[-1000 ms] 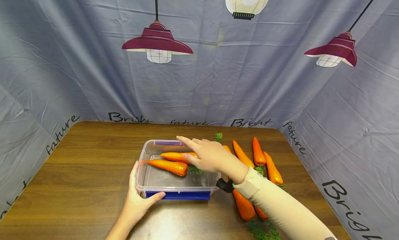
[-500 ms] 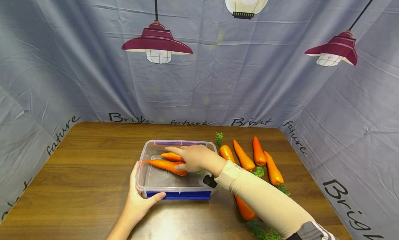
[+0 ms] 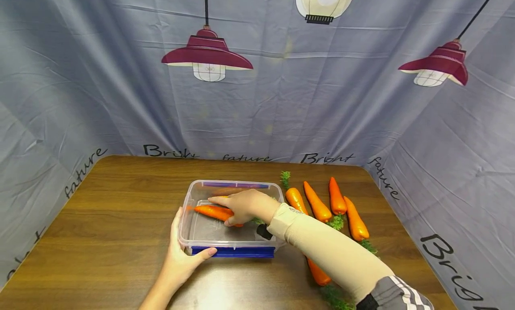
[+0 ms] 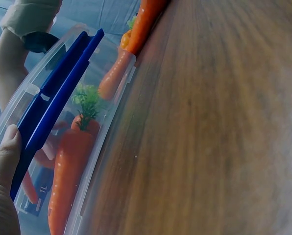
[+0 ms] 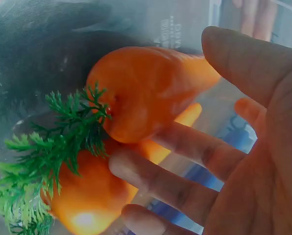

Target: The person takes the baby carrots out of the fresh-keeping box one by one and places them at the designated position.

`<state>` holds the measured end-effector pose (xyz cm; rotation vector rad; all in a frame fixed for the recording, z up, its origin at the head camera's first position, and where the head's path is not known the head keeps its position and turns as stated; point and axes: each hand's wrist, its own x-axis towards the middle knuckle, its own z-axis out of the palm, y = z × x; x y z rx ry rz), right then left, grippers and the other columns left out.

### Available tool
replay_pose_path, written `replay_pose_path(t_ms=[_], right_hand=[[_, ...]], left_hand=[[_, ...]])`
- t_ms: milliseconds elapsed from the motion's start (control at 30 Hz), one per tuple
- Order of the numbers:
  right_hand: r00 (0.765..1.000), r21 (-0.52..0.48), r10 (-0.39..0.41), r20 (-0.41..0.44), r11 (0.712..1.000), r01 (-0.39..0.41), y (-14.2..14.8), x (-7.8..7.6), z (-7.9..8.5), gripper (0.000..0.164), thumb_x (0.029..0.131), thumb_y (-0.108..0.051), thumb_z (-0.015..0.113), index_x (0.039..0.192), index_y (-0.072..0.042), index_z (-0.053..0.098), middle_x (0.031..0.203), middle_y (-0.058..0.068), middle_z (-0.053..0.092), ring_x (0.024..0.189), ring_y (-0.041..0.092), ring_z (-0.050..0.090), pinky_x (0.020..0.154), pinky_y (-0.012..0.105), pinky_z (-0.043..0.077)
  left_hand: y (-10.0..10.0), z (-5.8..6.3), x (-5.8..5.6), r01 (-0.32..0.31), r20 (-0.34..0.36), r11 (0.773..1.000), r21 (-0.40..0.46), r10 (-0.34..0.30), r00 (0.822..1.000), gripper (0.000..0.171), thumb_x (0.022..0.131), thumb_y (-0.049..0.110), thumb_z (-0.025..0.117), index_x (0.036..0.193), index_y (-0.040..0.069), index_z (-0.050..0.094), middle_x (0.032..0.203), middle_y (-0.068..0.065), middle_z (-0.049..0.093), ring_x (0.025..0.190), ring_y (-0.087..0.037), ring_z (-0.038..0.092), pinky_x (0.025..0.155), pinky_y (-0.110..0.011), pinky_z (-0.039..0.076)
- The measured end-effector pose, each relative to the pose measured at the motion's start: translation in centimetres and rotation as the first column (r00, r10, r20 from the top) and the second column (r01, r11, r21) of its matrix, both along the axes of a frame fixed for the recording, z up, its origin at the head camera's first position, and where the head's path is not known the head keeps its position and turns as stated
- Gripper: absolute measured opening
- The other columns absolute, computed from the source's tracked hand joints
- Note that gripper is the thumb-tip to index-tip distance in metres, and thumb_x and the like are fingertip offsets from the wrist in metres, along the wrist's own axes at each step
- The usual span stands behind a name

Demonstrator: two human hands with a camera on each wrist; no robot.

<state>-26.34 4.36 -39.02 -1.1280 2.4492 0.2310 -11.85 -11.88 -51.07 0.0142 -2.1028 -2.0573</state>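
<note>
A clear plastic food container (image 3: 225,244) with a blue clip (image 3: 233,252) along its near side sits on the table. My left hand (image 3: 179,258) holds its left end, the thumb pressing on the near side by the clip. Inside lie two toy carrots with green tops: a front carrot (image 5: 141,88) and a rear carrot (image 5: 89,193). Reaching into the container, my right hand (image 3: 245,205) straddles the front carrot, thumb on the near side and fairly straight fingers between the two carrots. Whether it presses firmly on the carrot is hard to see.
Right of the container, several more carrots lie on the wooden table, among them one upright-pointing carrot (image 3: 337,197) and an outer carrot (image 3: 356,220). Another carrot (image 3: 319,273) is partly under my right sleeve (image 3: 330,252). A grey-blue curtain (image 3: 265,104) surrounds the table.
My right hand has come down and left into the container, from above its right part to around the front carrot. The left hand keeps its hold; the carrots look unmoved.
</note>
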Motion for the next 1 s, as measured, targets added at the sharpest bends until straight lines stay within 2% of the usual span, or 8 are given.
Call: replay_pose_path(t_ms=[400, 567, 700, 800, 933, 1000], right_hand=[[0.997, 0.056, 0.062, -0.051, 0.997, -0.059, -0.9, 0.0, -1.0, 0.088, 0.088, -0.053, 0.070, 0.157, -0.044, 0.016, 0.162, -0.011, 0.030, 0.133, 0.012, 0.050, 0.099, 0.034, 0.052], [0.999, 0.072, 0.051, -0.015, 0.996, -0.049, -1.3, 0.3, -1.5, 0.089, 0.088, -0.053, 0.069, 0.157, -0.047, 0.013, 0.165, -0.012, 0.022, 0.134, 0.013, 0.049, 0.085, 0.032, 0.055], [1.000, 0.062, 0.031, 0.005, 0.998, -0.031, -1.3, 0.4, -1.8, 0.090, 0.088, -0.053, 0.070, 0.155, -0.050, 0.011, 0.166, -0.012, 0.017, 0.140, 0.017, 0.044, 0.087, 0.032, 0.053], [1.000, 0.051, 0.011, 0.028, 0.999, -0.013, -1.3, 0.4, -2.1, 0.090, 0.087, -0.052, 0.071, 0.154, -0.053, 0.012, 0.166, -0.014, 0.019, 0.129, 0.016, 0.052, 0.089, 0.034, 0.053], [0.998, 0.029, 0.004, 0.055, 1.000, -0.005, -1.3, 0.2, -2.3, 0.090, 0.087, -0.046, 0.073, 0.153, -0.055, 0.013, 0.165, -0.012, 0.022, 0.104, 0.016, 0.058, 0.080, 0.033, 0.053], [0.999, 0.016, 0.031, 0.037, 0.999, -0.032, -1.2, 0.0, -2.3, 0.089, 0.087, -0.041, 0.072, 0.154, -0.053, 0.014, 0.165, -0.010, 0.024, 0.104, 0.015, 0.059, 0.078, 0.031, 0.053]], left_hand=[[0.1, 0.1, 0.0, 0.004, 0.001, 1.000, -0.009, -0.004, 1.000, 0.128, 0.073, -0.004, 0.085, 0.157, 0.041, -0.001, 0.166, -0.009, 0.016, 0.145, -0.032, 0.028, 0.106, -0.004, 0.033], [0.1, 0.1, 0.1, 0.003, -0.009, 1.000, -0.011, -0.003, 1.000, 0.128, 0.072, -0.004, 0.084, 0.157, 0.041, 0.000, 0.166, -0.007, 0.015, 0.146, -0.032, 0.027, 0.107, -0.004, 0.031], [0.1, 0.1, 0.0, 0.003, -0.024, 1.000, -0.014, -0.003, 1.000, 0.128, 0.072, -0.005, 0.084, 0.158, 0.039, 0.000, 0.167, -0.006, 0.015, 0.146, -0.033, 0.025, 0.108, -0.004, 0.030], [0.0, 0.0, 0.0, 0.000, -0.031, 1.000, -0.021, -0.001, 1.000, 0.127, 0.073, -0.005, 0.084, 0.158, 0.038, 0.000, 0.166, -0.008, 0.015, 0.146, -0.034, 0.025, 0.108, -0.004, 0.029], [0.0, 0.0, 0.0, -0.001, -0.038, 1.000, -0.023, 0.000, 0.999, 0.126, 0.073, -0.005, 0.083, 0.158, 0.037, 0.000, 0.166, -0.012, 0.016, 0.144, -0.034, 0.026, 0.108, -0.004, 0.030], [0.1, 0.0, 0.0, -0.002, -0.043, 1.000, -0.019, 0.001, 0.999, 0.126, 0.073, -0.006, 0.083, 0.158, 0.036, 0.000, 0.165, -0.013, 0.016, 0.144, -0.031, 0.028, 0.108, -0.005, 0.031]])
